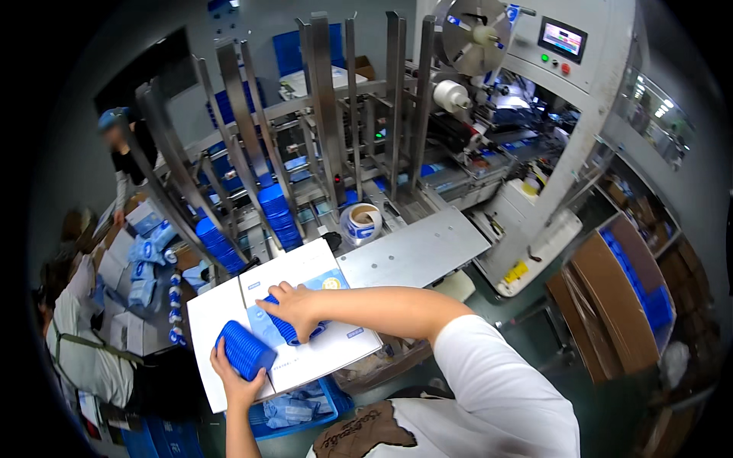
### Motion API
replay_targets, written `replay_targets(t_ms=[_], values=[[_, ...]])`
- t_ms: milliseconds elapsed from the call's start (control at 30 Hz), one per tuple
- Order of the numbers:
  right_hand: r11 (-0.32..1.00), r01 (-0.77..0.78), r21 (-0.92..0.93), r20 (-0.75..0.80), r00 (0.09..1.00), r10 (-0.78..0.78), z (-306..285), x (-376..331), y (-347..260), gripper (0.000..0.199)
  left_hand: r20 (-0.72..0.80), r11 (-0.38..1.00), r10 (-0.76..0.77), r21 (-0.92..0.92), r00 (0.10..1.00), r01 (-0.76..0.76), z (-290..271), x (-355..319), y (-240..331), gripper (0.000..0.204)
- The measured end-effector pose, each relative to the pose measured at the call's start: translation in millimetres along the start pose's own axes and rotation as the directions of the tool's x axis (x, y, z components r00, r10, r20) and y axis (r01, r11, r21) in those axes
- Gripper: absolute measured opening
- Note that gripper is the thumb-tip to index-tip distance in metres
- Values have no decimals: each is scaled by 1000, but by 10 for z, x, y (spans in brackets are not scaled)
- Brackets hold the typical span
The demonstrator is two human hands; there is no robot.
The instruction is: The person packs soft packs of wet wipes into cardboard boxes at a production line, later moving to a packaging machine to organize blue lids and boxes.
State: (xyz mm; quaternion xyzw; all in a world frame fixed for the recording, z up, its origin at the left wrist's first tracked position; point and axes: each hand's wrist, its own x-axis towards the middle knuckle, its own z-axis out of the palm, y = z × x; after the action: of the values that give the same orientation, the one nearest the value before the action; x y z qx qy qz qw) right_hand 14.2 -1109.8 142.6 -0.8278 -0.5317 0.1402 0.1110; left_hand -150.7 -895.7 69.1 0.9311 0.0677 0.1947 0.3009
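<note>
Two hands | L hand (238, 382) grips blue ribbed stack (244, 349); R hand (294, 308) clasps 2nd blue stack (289, 328) on white carton (336, 343)

A grey-walled factory room holds a white labelling machine (534, 137), cardboard boxes (611, 305) and a dark floor (527, 336).

2 ribbed blue stacks (246, 349) (289, 327) on white board (317, 275)

Left hand (238, 379), rising on a bare forearm from the lower edge, fingers curled upward in a closed grasp; right hand (294, 307), on a bare arm reaching leftward from a white short sleeve, palm down with fingers bent and pressing.
</note>
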Motion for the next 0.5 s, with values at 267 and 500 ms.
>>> replay_targets(t_ms=[267,500], values=[[994,-74,-82,-96,993,66,105,-139,-95,98,-52,997,-82,7,995,82,94,54,127,110],[980,-119,160,-140,980,142,208,-477,-86,62,-19,997,-30,72,999,31,-33,170,106,114]])
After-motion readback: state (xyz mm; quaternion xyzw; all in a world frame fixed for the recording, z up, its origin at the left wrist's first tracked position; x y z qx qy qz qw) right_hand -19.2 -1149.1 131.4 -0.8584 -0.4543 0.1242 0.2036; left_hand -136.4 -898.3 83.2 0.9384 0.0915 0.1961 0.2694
